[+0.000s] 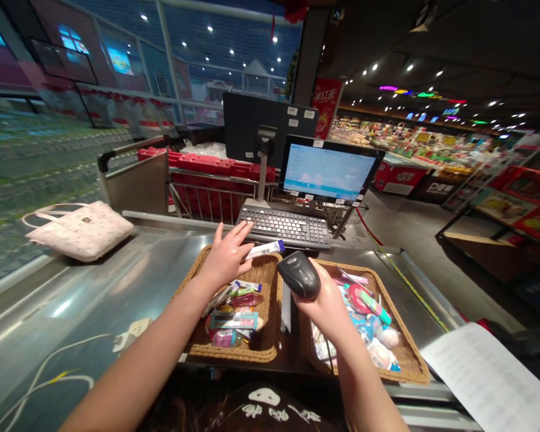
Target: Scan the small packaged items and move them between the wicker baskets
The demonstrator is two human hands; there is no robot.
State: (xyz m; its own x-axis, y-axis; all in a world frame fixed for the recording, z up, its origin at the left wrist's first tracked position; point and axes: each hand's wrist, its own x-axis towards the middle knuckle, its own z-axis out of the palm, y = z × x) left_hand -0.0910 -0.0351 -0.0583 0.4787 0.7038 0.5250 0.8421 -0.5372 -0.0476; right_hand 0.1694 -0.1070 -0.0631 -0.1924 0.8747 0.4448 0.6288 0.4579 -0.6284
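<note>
My left hand (227, 257) hangs over the left wicker basket (225, 354) and grips a white and blue tube (264, 249) at its thumb side, with the fingers spread toward the keyboard. My right hand (326, 297) holds a black handheld barcode scanner (298, 275) above the right wicker basket (407, 354). Small packaged goods (231, 318) lie heaped in the left basket. The right basket holds several pink, blue and white packaged items (364, 315). Part of each basket is hidden by my hands and the scanner.
A keyboard (283, 225) and a monitor (328, 169) stand just beyond the baskets on the steel checkout counter (72, 294). A pale handbag (83, 231) rests at the far left. A printed paper sheet (486, 378) lies at the right. Store shelves fill the background.
</note>
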